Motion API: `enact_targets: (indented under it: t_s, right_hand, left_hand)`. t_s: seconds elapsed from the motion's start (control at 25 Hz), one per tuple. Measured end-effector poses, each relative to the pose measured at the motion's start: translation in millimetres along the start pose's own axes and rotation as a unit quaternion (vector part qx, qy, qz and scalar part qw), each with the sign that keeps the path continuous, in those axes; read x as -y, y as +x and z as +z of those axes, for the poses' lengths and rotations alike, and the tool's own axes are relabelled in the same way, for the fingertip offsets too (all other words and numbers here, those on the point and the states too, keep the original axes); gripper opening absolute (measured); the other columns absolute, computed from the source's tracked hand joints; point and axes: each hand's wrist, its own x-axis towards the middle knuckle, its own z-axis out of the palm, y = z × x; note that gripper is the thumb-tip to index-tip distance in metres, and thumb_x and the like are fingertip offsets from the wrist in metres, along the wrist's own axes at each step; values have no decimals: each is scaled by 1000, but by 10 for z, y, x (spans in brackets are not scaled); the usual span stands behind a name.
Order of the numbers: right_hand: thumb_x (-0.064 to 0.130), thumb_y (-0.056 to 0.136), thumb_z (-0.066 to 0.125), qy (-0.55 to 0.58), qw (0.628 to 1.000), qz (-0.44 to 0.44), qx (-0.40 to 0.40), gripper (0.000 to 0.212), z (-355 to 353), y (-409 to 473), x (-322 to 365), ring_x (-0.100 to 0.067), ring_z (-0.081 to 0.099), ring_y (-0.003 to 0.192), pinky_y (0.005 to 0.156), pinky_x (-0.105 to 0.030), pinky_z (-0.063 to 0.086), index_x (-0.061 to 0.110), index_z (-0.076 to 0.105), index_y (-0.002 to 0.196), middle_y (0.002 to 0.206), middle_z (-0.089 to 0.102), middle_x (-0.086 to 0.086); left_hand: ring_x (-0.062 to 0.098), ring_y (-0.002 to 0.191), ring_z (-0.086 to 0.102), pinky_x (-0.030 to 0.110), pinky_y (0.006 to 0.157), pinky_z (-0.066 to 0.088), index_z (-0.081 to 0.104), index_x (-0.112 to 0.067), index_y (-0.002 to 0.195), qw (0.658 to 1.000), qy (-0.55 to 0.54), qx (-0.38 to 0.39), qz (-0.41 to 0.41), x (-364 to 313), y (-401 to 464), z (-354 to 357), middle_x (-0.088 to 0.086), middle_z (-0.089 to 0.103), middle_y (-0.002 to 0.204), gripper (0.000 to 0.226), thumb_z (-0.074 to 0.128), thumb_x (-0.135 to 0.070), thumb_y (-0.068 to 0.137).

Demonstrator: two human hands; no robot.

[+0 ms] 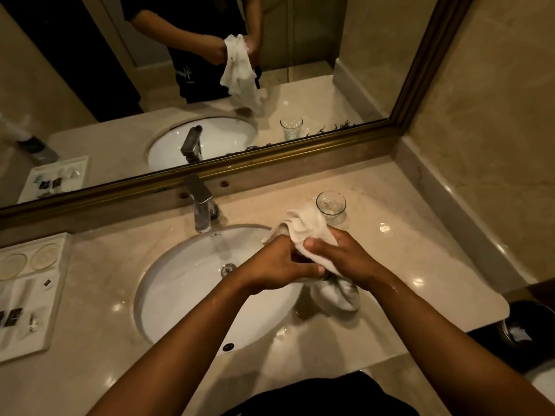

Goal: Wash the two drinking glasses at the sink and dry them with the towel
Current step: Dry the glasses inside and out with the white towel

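— Over the right rim of the sink (168, 298), both hands meet around a white towel (309, 232). What does the cloth look like?

— Soft and rumpled, terry-like, bunched high above the knuckles with a tail hanging below the right wrist. The left hand (279, 265) has its fingers curled into the folds; the right hand (342, 256) grips the bundle from the other side, thumb pressed on top.

— Is a glass inside the cloth?

— Something dark sits between the palms, but the cloth covers it, so I cannot tell. One drinking glass (330, 207) stands upright on the countertop (405, 235) just behind the towel, clear, round, with a patterned lower half. Whether anything is in it, I cannot say.

— And the surfaces?

— Polished beige stone on the countertop, glossy with light spots and a few wet patches. The basin is an oval of white ceramic set under the stone, with a metal drain at its middle. The faucet (201, 202) is squared brushed metal.

— Any writing?

— None legible. A pale tray (30, 295) at the left holds two round discs and small dark packets with marks too small to read.

— Anything else?

— A mirror (210, 85) in a bronze-coloured moulded frame reflects the towel, the basin and the glass. A dark bin (528, 325) sits low at the right.
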Motion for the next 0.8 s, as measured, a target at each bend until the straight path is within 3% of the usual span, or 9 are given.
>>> enact_targets:
  t_s: [0.12,0.2,0.32,0.4,0.48,0.56,0.64,0.72,0.8]
  right_hand:
    - [28,86,75,-114,993,-39,17,37,-33,38,118,-8,70,104,88,-21,53,38,65,120,111,75,12]
    - [23,90,70,-96,995,-21,29,32,-84,91,205,-9,71,101,84,-21,54,30,66,121,109,76,8]
    - [21,93,58,154,984,76,54,25,-110,132,343,-20,74,91,78,-28,58,13,75,108,101,77,-8]
    - [28,89,52,308,945,106,2,35,-77,162,353,-22,75,80,72,-30,61,8,81,91,90,77,-14]
    - [34,95,48,396,913,83,-49,43,14,208,245,-25,74,84,75,-33,61,4,79,96,92,75,-16]
    - [43,100,46,469,876,60,-92,49,149,226,75,-29,71,96,86,-38,58,4,70,117,105,72,-18]
    - [48,101,42,515,846,30,-137,53,200,224,-46,-28,72,94,84,-36,59,6,72,113,103,74,-15]
    - [47,101,41,530,830,-2,-171,52,220,220,-118,-26,74,92,80,-34,61,7,72,112,101,75,-14]
    - [52,99,44,512,836,8,-198,57,259,219,-163,-28,72,102,86,-36,59,7,65,126,112,74,-15]
  left_hand:
    - [-3,77,71,5,61,49,68,-12,112,995,-93,-40,-12,24,-17,83,-8,77,89,36,71,13,86]
    - [5,86,75,13,70,54,73,-10,110,992,-107,-64,-3,82,9,136,-4,80,92,32,71,11,86]
    - [9,98,75,25,89,58,79,-10,109,994,-47,-85,41,149,22,186,-5,81,100,25,74,2,88]
    - [8,100,75,27,93,58,80,-13,109,985,43,-131,108,168,29,229,-3,81,104,22,76,-8,88]
    - [13,100,75,31,91,58,80,-14,110,962,125,-181,161,214,48,311,1,81,106,21,74,-16,90]
    - [23,95,76,35,83,59,79,-14,110,941,192,-226,164,242,83,464,5,81,103,22,69,-20,91]
    - [36,85,74,39,72,58,77,-13,107,911,291,-250,148,218,135,630,11,80,95,22,64,-20,90]
    - [43,80,69,41,65,55,73,-11,105,898,352,-244,104,147,214,664,17,77,91,22,62,-14,86]
    - [45,83,68,42,65,55,71,-9,106,903,362,-225,54,89,283,602,20,75,94,25,61,-11,84]
